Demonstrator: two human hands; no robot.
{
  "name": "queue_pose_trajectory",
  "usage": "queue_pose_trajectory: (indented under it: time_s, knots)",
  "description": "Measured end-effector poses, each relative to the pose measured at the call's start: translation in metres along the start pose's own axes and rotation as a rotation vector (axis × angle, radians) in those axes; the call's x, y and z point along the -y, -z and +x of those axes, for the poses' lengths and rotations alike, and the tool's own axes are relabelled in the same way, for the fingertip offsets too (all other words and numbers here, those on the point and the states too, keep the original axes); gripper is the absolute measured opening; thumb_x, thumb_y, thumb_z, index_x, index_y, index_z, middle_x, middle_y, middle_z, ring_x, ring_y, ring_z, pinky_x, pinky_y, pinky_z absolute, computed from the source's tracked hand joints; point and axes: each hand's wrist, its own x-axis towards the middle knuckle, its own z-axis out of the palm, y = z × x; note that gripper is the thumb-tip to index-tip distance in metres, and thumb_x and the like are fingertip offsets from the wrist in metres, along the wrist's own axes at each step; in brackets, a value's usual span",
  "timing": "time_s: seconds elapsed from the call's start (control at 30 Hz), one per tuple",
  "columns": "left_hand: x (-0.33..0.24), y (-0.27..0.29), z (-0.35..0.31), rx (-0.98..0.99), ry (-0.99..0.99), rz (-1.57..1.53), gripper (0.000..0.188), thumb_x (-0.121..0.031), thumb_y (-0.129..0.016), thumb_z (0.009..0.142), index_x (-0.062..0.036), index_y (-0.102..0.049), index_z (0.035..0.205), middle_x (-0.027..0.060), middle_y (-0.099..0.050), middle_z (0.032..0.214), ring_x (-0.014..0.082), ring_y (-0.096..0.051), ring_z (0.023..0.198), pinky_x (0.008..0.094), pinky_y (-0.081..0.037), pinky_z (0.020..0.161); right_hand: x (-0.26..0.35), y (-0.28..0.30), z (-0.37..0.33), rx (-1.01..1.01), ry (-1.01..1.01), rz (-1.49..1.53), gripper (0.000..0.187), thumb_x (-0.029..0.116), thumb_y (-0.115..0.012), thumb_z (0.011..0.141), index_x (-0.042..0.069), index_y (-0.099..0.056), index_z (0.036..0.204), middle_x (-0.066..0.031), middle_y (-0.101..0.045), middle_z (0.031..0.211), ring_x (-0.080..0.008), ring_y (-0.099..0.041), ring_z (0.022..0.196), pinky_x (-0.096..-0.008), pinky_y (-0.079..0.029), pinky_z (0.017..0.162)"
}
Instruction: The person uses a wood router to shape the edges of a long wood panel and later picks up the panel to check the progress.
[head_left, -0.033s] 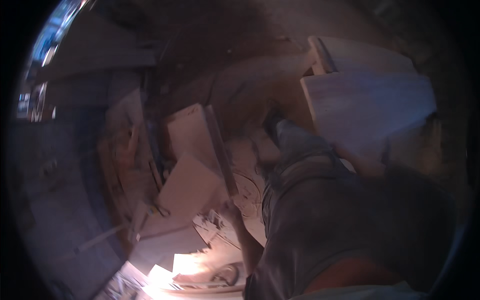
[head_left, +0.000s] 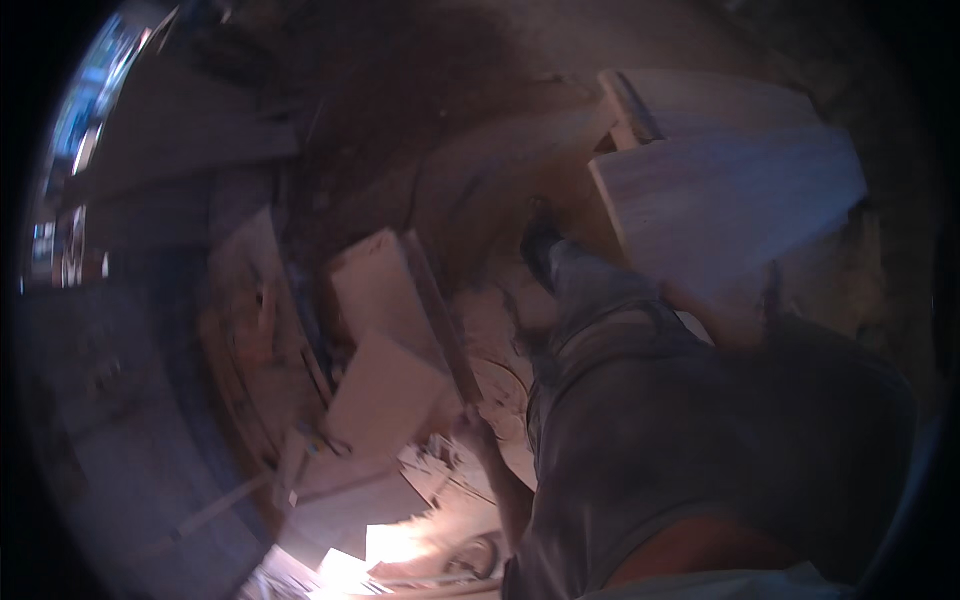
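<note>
Several boards: pale wooden offcuts lie scattered on the workshop floor, left of the person's leg.
Far left: a bright window strip curves along the left rim; below it the floor is dim and blurred.
Left of centre: one squarish offcut lies higher up, with a dark narrow strip along its right edge; the larger pale offcut sits just below it, tilted.
Lower centre: sawdust and shavings cover the floor near the strip; a patch of strong light falls at the bottom edge.
Centre: the person's leg in grey trousers runs from the bottom edge upward, ending in a dark shoe on the floor.
Right of centre: a flat, light wooden panel is held above the leg, its near corner low and its far edge toward the right rim.
Right hand: fingers clamped on the panel's lower edge, just beside the knee.
Left hand: I cannot tell its state; it does not show.
Upper right: a second pale board lies behind the held panel, its dark-edged end pointing left.
</note>
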Motion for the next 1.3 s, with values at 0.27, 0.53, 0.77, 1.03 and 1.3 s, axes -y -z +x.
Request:
queue_pose_trajectory:
  time_s: [0.27, 0.53, 0.77, 1.03, 1.3]
  knots:
    - [-0.187, -0.11, 0.151, 0.275, -0.241, 0.334, 0.037, -0.025, -0.075, 0.084, 0.0083, -0.07, 0.071, 0.0219, -0.066, 0.063, 0.0298, -0.063, 0.055, 0.0485, -0.05, 0.059, 0.078, 0.098, 0.114, -0.237, -0.062, 0.31, 0.02, 0.018, -0.064, 0.085, 0.002, -0.073, 0.092, -0.0181, -0.073, 0.088, -0.037, -0.067, 0.084, -0.0532, -0.052, 0.079]
    - [-0.452, -0.246, 0.338, 0.519, -0.709, 0.641, 0.037, -0.026, -0.075, 0.083, 0.008, -0.07, 0.069, 0.0214, -0.065, 0.062, 0.0296, -0.063, 0.055, 0.0487, -0.05, 0.059, 0.054, 0.181, 0.162, -0.602, -0.151, 0.675, 0.022, 0.021, -0.065, 0.085, 0.003, -0.075, 0.094, -0.0191, -0.074, 0.092, -0.0376, -0.068, 0.087, -0.0545, -0.051, 0.081]
    - [-0.671, -0.347, 0.39, 0.598, -1.097, 0.749, 0.038, -0.027, -0.075, 0.082, 0.0078, -0.069, 0.068, 0.021, -0.065, 0.061, 0.0293, -0.063, 0.055, 0.0488, -0.05, 0.059, 0.007, 0.064, 0.143, -0.875, -0.846, 1.157, 0.033, 0.023, -0.069, 0.084, 0.004, -0.077, 0.109, -0.0184, -0.076, 0.105, -0.0323, -0.072, 0.099, -0.0456, -0.056, 0.088]
    - [-0.824, -0.596, 0.25, 0.988, -1.73, 0.858, 0.034, -0.033, -0.073, 0.086, 0.0001, -0.076, 0.083, 0.0212, -0.074, 0.085, 0.0374, -0.071, 0.077, 0.0521, -0.055, 0.074, 0.281, -0.191, 0.087, -0.28, -1.642, 1.117, 0.025, 0.027, -0.064, 0.094, 0.011, -0.079, 0.105, -0.0123, -0.077, 0.105, -0.0227, -0.073, 0.102, -0.0405, -0.057, 0.083]
    - [-0.737, -0.692, 0.04, 1.613, -2.496, 0.684, 0.061, -0.033, -0.065, 0.099, 0.0041, -0.05, 0.145, 0.0308, -0.037, 0.16, 0.046, -0.031, 0.152, 0.0604, -0.027, 0.122, 0.588, 0.026, 0.242, -0.645, -1.791, 2.291, 0.031, 0.027, -0.063, 0.095, 0.004, -0.077, 0.112, -0.0171, -0.077, 0.108, -0.0301, -0.073, 0.1, -0.0459, -0.055, 0.083]
